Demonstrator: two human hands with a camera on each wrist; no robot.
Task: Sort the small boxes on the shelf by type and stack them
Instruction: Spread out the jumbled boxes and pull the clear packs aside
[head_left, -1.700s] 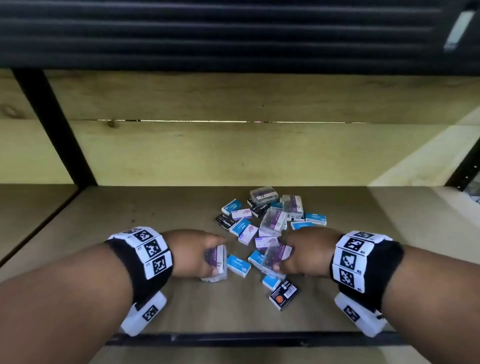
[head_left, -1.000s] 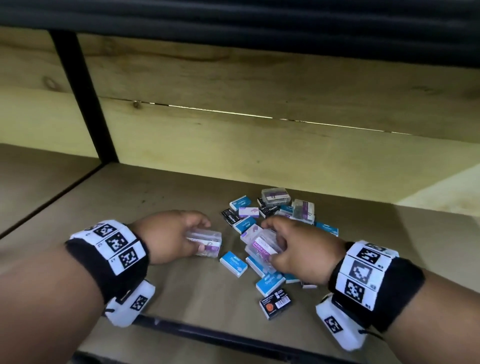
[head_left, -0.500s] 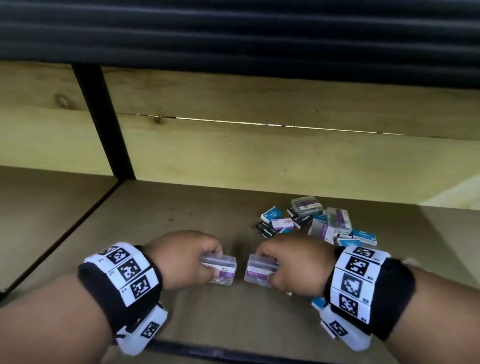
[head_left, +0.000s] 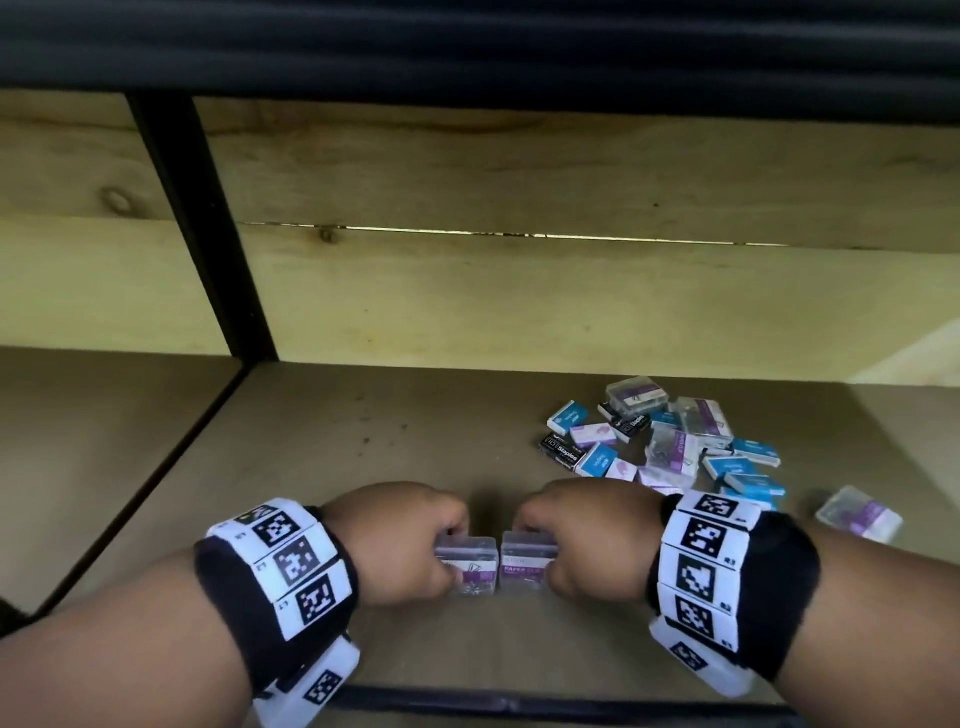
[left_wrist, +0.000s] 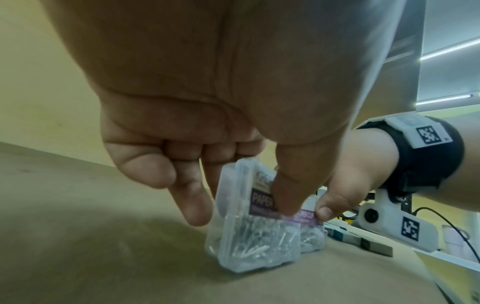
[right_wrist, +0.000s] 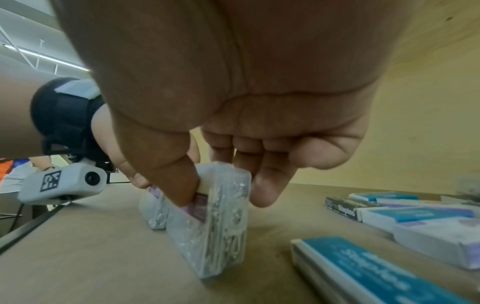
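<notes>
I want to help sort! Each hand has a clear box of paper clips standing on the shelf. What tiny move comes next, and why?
Probably lay one box flat and set the other on top. The left hand and right hand each pinch a matching clear box, standing on edge side by side on the shelf, so they are sorted but not stacked.

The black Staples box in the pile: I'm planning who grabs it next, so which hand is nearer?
Right. The right hand sits just below the black Staples box; the left hand is farther left.
</notes>
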